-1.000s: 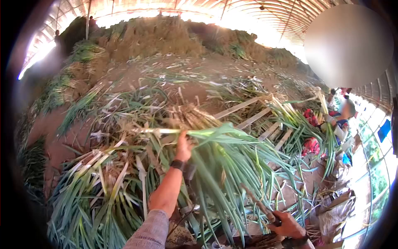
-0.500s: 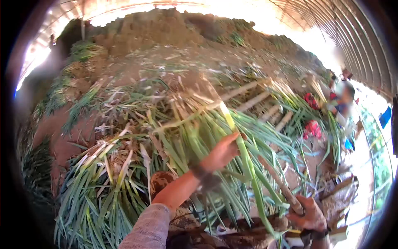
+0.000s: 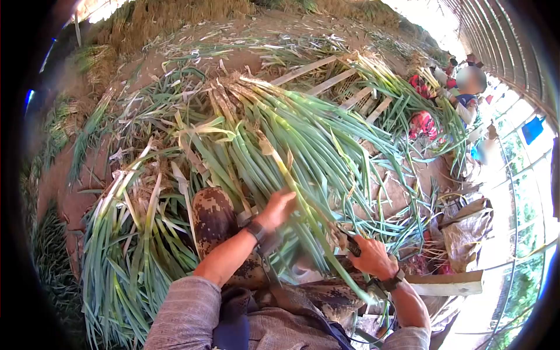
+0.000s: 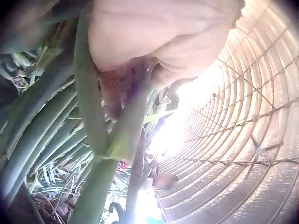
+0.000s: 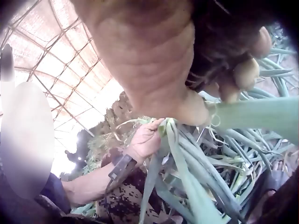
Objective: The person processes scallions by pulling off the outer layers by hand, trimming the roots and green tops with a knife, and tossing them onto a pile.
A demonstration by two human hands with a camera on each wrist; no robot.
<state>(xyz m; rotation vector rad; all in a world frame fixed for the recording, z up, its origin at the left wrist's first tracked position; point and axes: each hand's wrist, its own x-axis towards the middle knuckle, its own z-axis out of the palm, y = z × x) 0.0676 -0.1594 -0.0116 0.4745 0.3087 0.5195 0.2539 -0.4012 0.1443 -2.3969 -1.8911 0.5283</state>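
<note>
My left hand (image 3: 276,211) grips one long green onion (image 3: 286,175) in the head view. Its brownish root end points away and its leaves slant down past my right hand. In the left wrist view the fingers curl round the green stem. My right hand (image 3: 373,258) holds the dark handle (image 3: 353,245) of a brown, stick-like tool, which lies close along the onion's leaves. In the right wrist view a broad leaf (image 5: 257,114) runs out beside my right thumb. Under the hands spreads a large pile of green onions (image 3: 315,125), roots facing away.
Another onion heap (image 3: 134,245) lies at the left. My camouflage-clad knee (image 3: 213,216) stands between the heaps. Wooden slats (image 3: 332,81) lie behind the pile. A person (image 3: 466,99) sits at the right, near a wooden plank (image 3: 446,284) and a sack (image 3: 466,233).
My left hand swung the onion from lying sideways to pointing down toward me, then drew it nearer. My right hand moved inward and up with the tool, to the onion. The head view tilted down.
</note>
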